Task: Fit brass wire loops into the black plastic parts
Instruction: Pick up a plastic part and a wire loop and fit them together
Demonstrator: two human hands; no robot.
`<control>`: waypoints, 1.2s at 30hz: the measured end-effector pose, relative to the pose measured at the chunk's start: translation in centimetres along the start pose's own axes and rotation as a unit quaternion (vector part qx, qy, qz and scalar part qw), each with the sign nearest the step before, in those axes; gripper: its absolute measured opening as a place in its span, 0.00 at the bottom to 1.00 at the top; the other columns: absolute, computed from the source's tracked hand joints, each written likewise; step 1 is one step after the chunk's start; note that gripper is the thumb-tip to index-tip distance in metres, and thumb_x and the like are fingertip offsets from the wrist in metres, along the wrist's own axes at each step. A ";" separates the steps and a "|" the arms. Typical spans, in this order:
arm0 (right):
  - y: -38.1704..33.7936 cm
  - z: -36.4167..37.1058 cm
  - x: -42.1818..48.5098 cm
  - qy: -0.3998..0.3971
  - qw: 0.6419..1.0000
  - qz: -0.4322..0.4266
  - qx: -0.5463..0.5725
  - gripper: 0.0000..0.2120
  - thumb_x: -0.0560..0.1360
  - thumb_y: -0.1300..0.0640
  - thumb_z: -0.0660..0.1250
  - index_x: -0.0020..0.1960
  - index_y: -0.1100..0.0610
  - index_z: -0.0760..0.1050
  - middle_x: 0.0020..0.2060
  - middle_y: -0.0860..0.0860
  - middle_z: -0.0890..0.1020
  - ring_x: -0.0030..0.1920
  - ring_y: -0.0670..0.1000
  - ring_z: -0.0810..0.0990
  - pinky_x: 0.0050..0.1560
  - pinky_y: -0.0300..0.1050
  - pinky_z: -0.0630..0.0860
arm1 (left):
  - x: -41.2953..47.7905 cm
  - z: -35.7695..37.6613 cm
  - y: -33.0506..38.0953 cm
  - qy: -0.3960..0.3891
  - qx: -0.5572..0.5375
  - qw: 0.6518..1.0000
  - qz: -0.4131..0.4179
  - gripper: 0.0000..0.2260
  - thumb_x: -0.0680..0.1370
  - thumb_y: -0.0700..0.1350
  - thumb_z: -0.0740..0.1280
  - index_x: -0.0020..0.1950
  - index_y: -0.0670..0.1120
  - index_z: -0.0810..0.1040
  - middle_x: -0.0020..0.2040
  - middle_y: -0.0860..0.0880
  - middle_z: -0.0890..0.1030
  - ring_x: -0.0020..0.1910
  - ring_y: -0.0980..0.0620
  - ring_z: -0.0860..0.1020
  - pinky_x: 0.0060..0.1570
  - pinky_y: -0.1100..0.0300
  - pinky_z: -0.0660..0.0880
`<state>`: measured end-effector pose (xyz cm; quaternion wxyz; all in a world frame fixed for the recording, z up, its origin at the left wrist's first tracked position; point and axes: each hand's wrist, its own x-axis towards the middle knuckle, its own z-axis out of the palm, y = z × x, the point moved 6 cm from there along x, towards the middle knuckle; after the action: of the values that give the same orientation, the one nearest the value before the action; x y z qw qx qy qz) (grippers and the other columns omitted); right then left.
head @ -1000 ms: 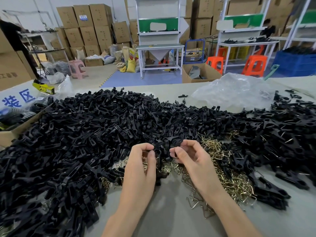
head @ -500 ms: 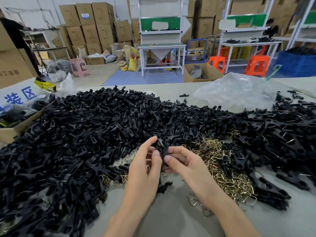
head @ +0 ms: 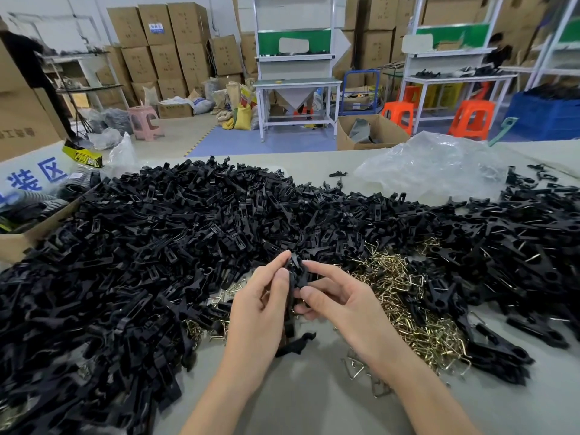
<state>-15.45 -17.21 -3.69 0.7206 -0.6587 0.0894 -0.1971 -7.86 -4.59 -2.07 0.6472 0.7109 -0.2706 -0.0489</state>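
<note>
At centre frame, the left hand (head: 260,298) and right hand (head: 343,298) pinch a small black plastic part (head: 296,269); a fingertip slip could drop it among bent brass wire loops (head: 408,304).

Plastic parts (head: 150,246) heaped left on the table (head: 298,400), wire loops (head: 408,296) right.

Factory assembly floor, probably: cartons (head: 157,42) stacked along walls, steel workbenches (head: 296,83), plastic stools (head: 470,117), worktable (head: 298,406) heaped with black plastic parts (head: 157,246).
</note>
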 end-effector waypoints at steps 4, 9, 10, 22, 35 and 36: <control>0.0 0.0 0.0 0.003 1.000 0.002 0.006 0.19 0.77 0.61 0.71 0.65 0.47 0.77 0.49 0.53 0.87 0.47 0.54 0.87 0.48 0.39 0.81 | 0.1 -0.2 0.2 -0.001 0.000 1.000 0.002 0.14 0.83 0.44 0.63 0.61 0.62 0.79 0.49 0.63 0.84 0.47 0.62 0.81 0.46 0.74 0.72; 0.0 0.0 0.0 -0.002 1.000 -0.004 -0.007 0.18 0.77 0.61 0.72 0.64 0.48 0.78 0.48 0.52 0.87 0.47 0.54 0.87 0.48 0.39 0.81 | 0.1 0.2 0.5 -0.021 0.003 1.000 0.011 0.13 0.83 0.44 0.64 0.59 0.62 0.80 0.49 0.64 0.84 0.48 0.64 0.81 0.46 0.75 0.72; 0.0 0.0 0.0 -0.002 1.000 -0.006 -0.007 0.18 0.77 0.61 0.72 0.64 0.48 0.78 0.49 0.52 0.87 0.47 0.54 0.87 0.48 0.39 0.81 | 0.1 0.1 0.5 -0.020 0.001 1.000 0.014 0.13 0.82 0.44 0.65 0.59 0.61 0.80 0.49 0.65 0.84 0.48 0.65 0.81 0.46 0.76 0.72; 0.0 -0.9 0.2 0.027 0.998 -0.009 0.048 0.16 0.71 0.57 0.74 0.58 0.56 0.81 0.42 0.55 0.87 0.38 0.54 0.86 0.40 0.42 0.82 | 0.3 0.5 -0.3 -0.034 -0.083 0.996 -0.025 0.07 0.75 0.55 0.69 0.47 0.56 0.83 0.39 0.52 0.84 0.37 0.57 0.80 0.39 0.65 0.76; -0.3 -2.3 0.3 0.078 0.996 -0.032 -0.008 0.11 0.71 0.51 0.73 0.53 0.45 0.83 0.52 0.56 0.82 0.46 0.59 0.86 0.49 0.56 0.85 | 0.4 -0.5 -0.7 -0.001 0.146 0.988 0.045 0.09 0.82 0.53 0.60 0.55 0.57 0.80 0.48 0.61 0.83 0.44 0.64 0.79 0.45 0.70 0.73; -0.3 -2.7 0.4 0.095 0.995 -0.037 -0.003 0.10 0.71 0.51 0.73 0.53 0.45 0.83 0.53 0.56 0.82 0.47 0.59 0.86 0.49 0.55 0.85 | 0.4 -0.7 -0.8 0.010 0.230 0.970 0.072 0.10 0.83 0.52 0.59 0.58 0.56 0.79 0.50 0.61 0.82 0.47 0.64 0.77 0.49 0.68 0.72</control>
<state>-16.20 -19.80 -3.66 0.6992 -0.6419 0.1341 -0.2849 -6.93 -4.15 -2.60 0.4710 0.8196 -0.3190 0.0684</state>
